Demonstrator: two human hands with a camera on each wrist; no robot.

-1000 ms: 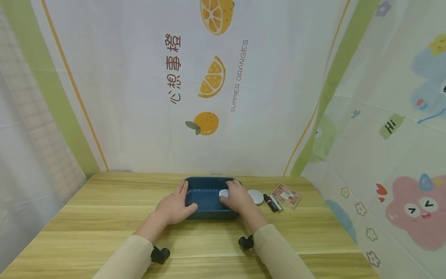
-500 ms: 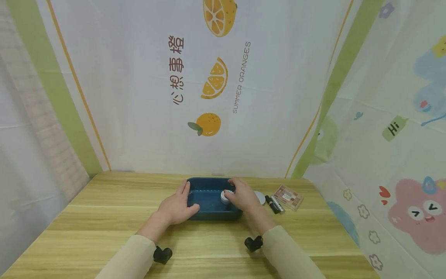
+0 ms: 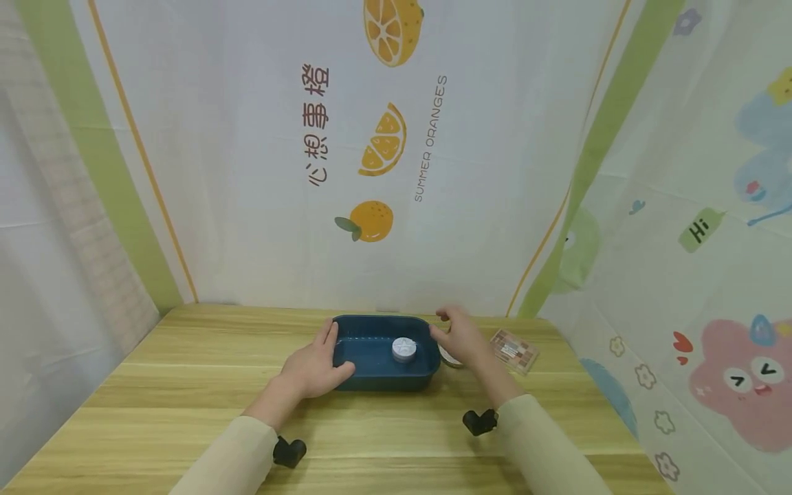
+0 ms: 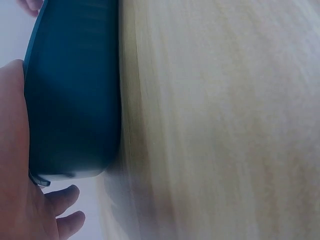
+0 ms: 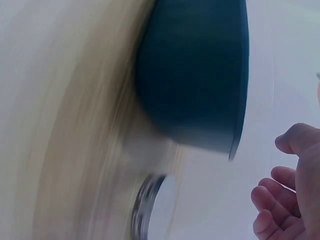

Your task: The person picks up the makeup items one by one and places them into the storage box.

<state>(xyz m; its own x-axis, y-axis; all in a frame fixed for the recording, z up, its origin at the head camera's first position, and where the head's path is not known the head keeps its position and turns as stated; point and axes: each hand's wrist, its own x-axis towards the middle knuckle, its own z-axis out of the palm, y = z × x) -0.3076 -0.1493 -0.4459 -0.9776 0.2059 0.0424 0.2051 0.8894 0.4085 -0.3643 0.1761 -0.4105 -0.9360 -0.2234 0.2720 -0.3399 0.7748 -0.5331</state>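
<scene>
My left hand (image 3: 313, 371) holds the left end of a deep blue, rounded rectangular bin (image 3: 377, 383), its thumb over the near rim and its fingers along the left side. In the left wrist view, two fingertips (image 4: 70, 225) show past the bin's end. Inside the bin, towards the right, lies a small round white case (image 3: 404, 348) with a star-like pattern on top. My right hand (image 3: 465, 338) is in the air just beyond the right rim, fingers loosely bent and holding nothing. Below it on the table, partly covered, is a larger round compact (image 5: 162, 207) with a pale lid and silvery side.
An eyeshadow palette (image 3: 515, 350) lies on the wooden table (image 3: 371, 440) right of my right hand. A white curtain (image 3: 260, 261) with orange prints rises behind the table, and another printed curtain (image 3: 619, 275) borders the right side.
My right hand has let go of the small round case inside the bin and moved right, out over the rim. It now hides the two lipstick tubes. The left hand keeps its place.
</scene>
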